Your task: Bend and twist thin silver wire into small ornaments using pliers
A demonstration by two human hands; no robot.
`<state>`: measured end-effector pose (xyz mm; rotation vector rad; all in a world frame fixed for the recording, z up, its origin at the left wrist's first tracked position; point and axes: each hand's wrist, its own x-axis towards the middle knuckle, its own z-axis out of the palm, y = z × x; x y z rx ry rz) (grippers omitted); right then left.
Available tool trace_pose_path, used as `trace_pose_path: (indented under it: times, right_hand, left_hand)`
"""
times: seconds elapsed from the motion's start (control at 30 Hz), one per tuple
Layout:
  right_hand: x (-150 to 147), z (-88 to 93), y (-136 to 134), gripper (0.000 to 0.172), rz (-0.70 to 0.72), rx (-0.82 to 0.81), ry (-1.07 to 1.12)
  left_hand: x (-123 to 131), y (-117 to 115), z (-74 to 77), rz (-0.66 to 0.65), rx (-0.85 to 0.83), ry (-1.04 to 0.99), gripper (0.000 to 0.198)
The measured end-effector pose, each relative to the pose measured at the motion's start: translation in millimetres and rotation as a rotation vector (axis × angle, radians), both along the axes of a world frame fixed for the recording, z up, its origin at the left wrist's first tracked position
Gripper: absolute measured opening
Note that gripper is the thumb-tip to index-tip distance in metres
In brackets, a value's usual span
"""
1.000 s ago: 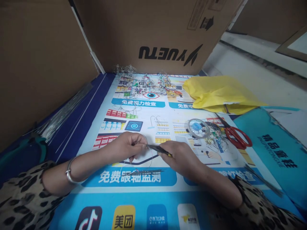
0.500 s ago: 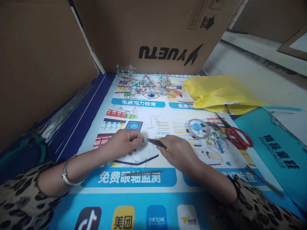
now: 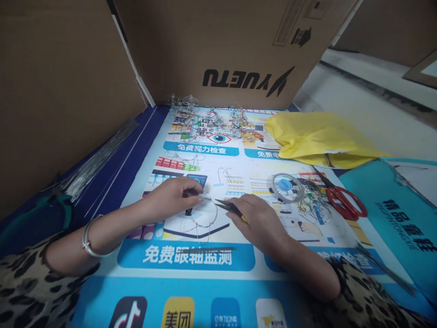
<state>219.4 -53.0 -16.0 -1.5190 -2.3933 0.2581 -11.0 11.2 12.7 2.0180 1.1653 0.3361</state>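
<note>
My left hand [image 3: 179, 197] is closed, pinching a thin wire loop [image 3: 216, 213] between thumb and fingertips. The loop curves down over the printed sheet, with a few tiny beads along its lower part. In my right hand [image 3: 257, 223] is a pair of dark-jawed, pointed pliers [image 3: 226, 205] with a bit of yellow on the handle. Their tips point left, close to the wire by my left fingertips; whether they touch it I cannot tell. Beneath the hands, a few dark straight wires [image 3: 208, 250] lie on the sheet.
Tangled beaded wires [image 3: 239, 119] lie at the back, before a cardboard box [image 3: 177, 50]. To the right are a tape roll [image 3: 301, 191], more beaded wires [image 3: 312, 202], red-handled scissors [image 3: 348, 202] and a yellow bag [image 3: 317, 136]. Teal-handled pliers [image 3: 66, 207] and a wire bundle [image 3: 99, 161] lie left.
My left fingers have opened out somewhat from a tighter curl, and the wire loop shows more clearly. The pliers' tips sit slightly farther from the fingertips. The whole view has shifted a little.
</note>
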Motion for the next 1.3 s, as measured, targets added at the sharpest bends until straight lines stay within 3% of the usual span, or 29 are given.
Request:
trace_pose_path:
  times: [0.17,0.37,0.57,0.8,0.97,1.1,1.3]
  right_hand:
    - [0.3,0.1,-0.2,0.022,0.018,0.040,-0.008]
    - [-0.5,4.1,-3.1,0.021,0.154,0.110,-0.139]
    - [-5.8,12.7,-6.0,0.020,0.176,0.108,-0.293]
    - [-5.4,18.1,-11.7,0.022,0.153,0.110,-0.345]
    - [-1.0,11.5,-11.9,0.025,0.160,0.128,-0.273]
    - [0.3,10.0,-9.6,0.025,0.167,0.143,-0.211]
    - [-5.5,21.6,10.7,0.020,0.091,0.125,-0.184]
  left_hand:
    - [-2.7,5.4,-2.4,-0.004,0.034,0.039,0.024]
    - [-1.5,6.9,-19.9,0.092,0.321,0.211,0.023]
    - [0.9,1.7,-25.3,0.104,0.588,0.301,0.019]
    - [-4.9,13.0,-29.4,0.124,0.511,-0.040,0.009]
    - [-12.8,2.5,-19.2,0.184,0.736,-0.295,0.007]
    - [-20.7,-18.9,-14.7,0.044,0.866,-0.276,0.016]
    - [-24.9,-39.0,-20.5,-0.210,0.797,0.026,0.017]
